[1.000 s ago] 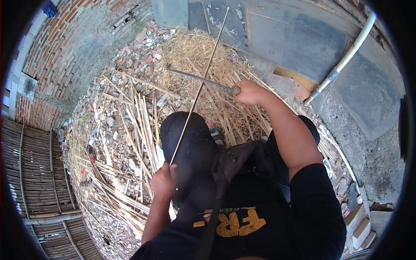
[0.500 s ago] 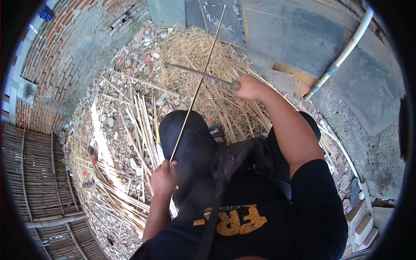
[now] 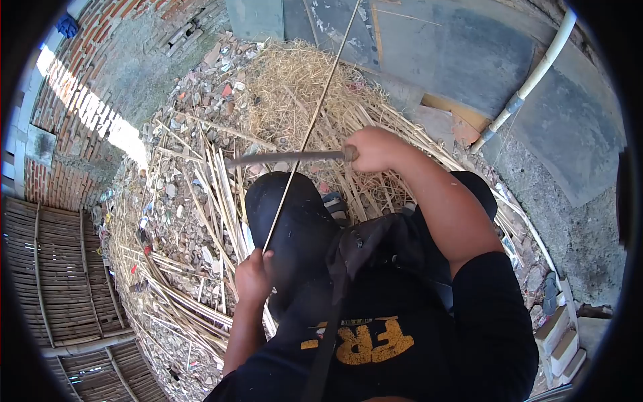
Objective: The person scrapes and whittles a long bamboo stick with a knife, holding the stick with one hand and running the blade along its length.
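Note:
Near my knee, my left hand (image 3: 254, 276) is closed on the lower end of a long thin bamboo strip (image 3: 312, 127). The strip slants up and away over my thigh toward the grey panels. My right hand (image 3: 372, 149) grips the handle of a machete-like knife (image 3: 288, 158). Its long blade points left and crosses the strip just beyond my knee. Whether the blade touches the strip I cannot tell. Under both lies a heap of pale shavings (image 3: 295, 80).
Split bamboo strips (image 3: 214, 177) and a longer bundle (image 3: 184, 305) lie on the rubble at left. A brick wall (image 3: 87, 87) rises behind, with a woven bamboo panel (image 3: 57, 261) at lower left. A white pipe (image 3: 536, 77) leans by grey panels (image 3: 455, 57) on the right.
My right hand has drawn the knife back toward me and slightly left along the strip, and the blade has turned more level. My left hand stays nearly still.

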The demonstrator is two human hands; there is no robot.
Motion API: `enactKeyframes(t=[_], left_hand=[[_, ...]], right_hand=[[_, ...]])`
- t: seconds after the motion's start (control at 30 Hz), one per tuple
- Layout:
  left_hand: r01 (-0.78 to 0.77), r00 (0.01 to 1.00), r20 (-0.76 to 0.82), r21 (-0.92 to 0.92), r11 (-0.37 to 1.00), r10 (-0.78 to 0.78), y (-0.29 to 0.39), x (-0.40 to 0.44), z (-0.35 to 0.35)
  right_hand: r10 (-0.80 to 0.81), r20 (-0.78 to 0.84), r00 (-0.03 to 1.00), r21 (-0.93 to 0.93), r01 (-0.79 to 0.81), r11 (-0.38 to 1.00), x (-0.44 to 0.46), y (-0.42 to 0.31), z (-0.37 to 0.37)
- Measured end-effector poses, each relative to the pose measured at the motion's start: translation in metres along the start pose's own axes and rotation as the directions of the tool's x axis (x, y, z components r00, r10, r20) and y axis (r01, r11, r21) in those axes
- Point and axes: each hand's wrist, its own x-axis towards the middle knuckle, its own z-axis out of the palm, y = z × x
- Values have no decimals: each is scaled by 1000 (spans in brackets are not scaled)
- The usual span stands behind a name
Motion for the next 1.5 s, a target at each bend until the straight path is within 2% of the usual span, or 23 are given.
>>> enactKeyframes(t=[0.1, 0.3, 0.43, 0.53, 0.63, 0.73, 0.77, 0.97, 1.1, 1.2, 1.23, 1.33, 1.37, 1.4, 1.47, 1.5], left_hand=[[-9, 1000, -27, -24, 1000, 8, 2, 1, -3], [5, 1000, 23, -43, 999, -5, -1, 0, -6], [-15, 999, 42, -37, 999, 17, 3, 4, -9], [-31, 999, 22, -58, 998, 32, 5, 5, -10], [8, 1000, 6, -18, 1000, -7, 6, -1, -8], [6, 1000, 20, -29, 1000, -5, 6, 3, -11], [3, 999, 35, -30, 1000, -2, 4, 4, -14], [-2, 999, 46, -27, 1000, 4, 4, 5, -10], [-15, 1000, 18, -10, 1000, 16, 4, 4, -8], [-2, 1000, -16, 17, 1000, 2, 5, 0, -7], [0, 1000, -31, 23, 1000, 1, 5, -1, -6], [7, 1000, -22, 9, 1000, -7, 7, 0, -10], [27, 999, -29, -16, 1000, -28, 9, 0, -10], [21, 999, -43, -23, 1000, -22, 6, 0, -4], [17, 999, -40, -64, 998, -19, 6, 2, -3], [16, 998, -65, -95, 995, -23, 5, 2, -3]], right_hand=[[134, -42, 990, 201, -123, 972, 21, 32, -11], [89, -120, 989, 109, -76, 991, 10, 18, -2], [19, -37, 999, -85, -22, 996, -8, -1, -1], [-22, 19, 1000, -125, 24, 992, -11, -14, -7], [83, -32, 996, 95, -79, 992, 11, 16, -17], [192, -232, 954, 246, -133, 960, 26, 52, -13], [172, -254, 952, 216, -117, 969, 29, 61, -7], [66, -60, 996, 38, -63, 997, -7, -1, -13], [-129, -18, 991, -149, 125, 981, -13, -13, -3], [-75, -80, 994, -125, 65, 990, -7, 1, -7], [-14, -87, 996, -10, 13, 1000, 1, 15, -9], [215, -376, 902, 154, -168, 974, 16, 48, -13], [278, -406, 871, 195, -215, 957, 16, 56, -13], [303, -453, 839, 205, -233, 951, 19, 63, -21], [265, -598, 756, 245, -142, 959, 20, 70, -20], [302, -592, 747, 302, -142, 943, 17, 66, -22]])
